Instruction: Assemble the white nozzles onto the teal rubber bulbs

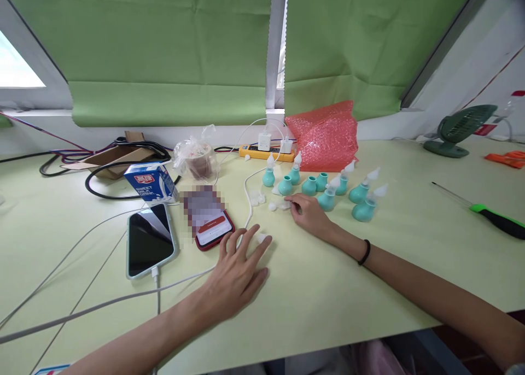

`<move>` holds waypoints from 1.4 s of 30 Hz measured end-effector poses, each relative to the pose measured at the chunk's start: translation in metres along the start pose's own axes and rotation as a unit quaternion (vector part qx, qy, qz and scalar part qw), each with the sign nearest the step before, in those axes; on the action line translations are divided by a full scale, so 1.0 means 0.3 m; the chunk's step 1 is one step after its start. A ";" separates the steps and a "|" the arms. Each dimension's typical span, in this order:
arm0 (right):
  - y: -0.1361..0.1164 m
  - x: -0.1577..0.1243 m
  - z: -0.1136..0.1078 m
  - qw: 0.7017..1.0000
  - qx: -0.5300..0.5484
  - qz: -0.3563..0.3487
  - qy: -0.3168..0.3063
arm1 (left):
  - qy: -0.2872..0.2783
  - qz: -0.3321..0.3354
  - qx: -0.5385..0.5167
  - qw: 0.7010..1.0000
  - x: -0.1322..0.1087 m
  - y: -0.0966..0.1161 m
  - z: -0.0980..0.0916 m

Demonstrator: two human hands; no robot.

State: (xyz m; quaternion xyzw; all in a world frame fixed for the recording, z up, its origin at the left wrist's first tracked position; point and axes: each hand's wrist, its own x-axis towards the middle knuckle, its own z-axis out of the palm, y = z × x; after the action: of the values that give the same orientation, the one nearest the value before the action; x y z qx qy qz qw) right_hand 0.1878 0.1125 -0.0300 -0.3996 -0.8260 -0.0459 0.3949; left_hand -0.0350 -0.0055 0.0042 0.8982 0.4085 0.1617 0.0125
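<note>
My left hand (238, 268) lies on the table with its fingers spread, by the lower edge of a red-cased phone (214, 230). A small whitish piece (262, 237) is at its fingertips. My right hand (307, 214) is closed in a pinch beside several small translucent pieces (282, 205); what its fingertips hold is too small to make out. Behind and right of it stand several teal squeeze bulbs. Some carry clear pointed tips, like the tipped bulb (364, 206) at the right; others are open-necked, like the bare bulb (285, 185).
A second phone (150, 241) on a white charging cable (180, 285) and a milk carton (150, 182) are at left. Behind are wrapped tape (199, 159), a yellow power strip (266, 153) and a red bubble-wrap bag (328, 140). A screwdriver (496, 219) and a green fan (455, 132) are right.
</note>
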 end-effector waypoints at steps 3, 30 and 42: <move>-0.014 -0.007 0.000 1.000 0.012 -0.002 -0.026 | -0.002 0.028 -0.017 0.999 0.007 -0.003 -0.002; -0.127 -0.045 -0.052 0.979 0.092 -0.086 -0.160 | -0.059 0.069 -0.048 0.995 0.008 0.019 -0.024; -0.239 -0.091 -0.089 0.971 0.174 -0.074 -0.148 | -0.025 -0.017 -0.166 0.986 0.026 0.000 -0.001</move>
State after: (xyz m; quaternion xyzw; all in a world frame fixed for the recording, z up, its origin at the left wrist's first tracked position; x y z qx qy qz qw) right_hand 0.1643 0.0364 -0.0132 -0.2647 -0.8979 0.1290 0.3271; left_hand -0.0304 0.0004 0.0068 0.8803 0.3909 0.2044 0.1746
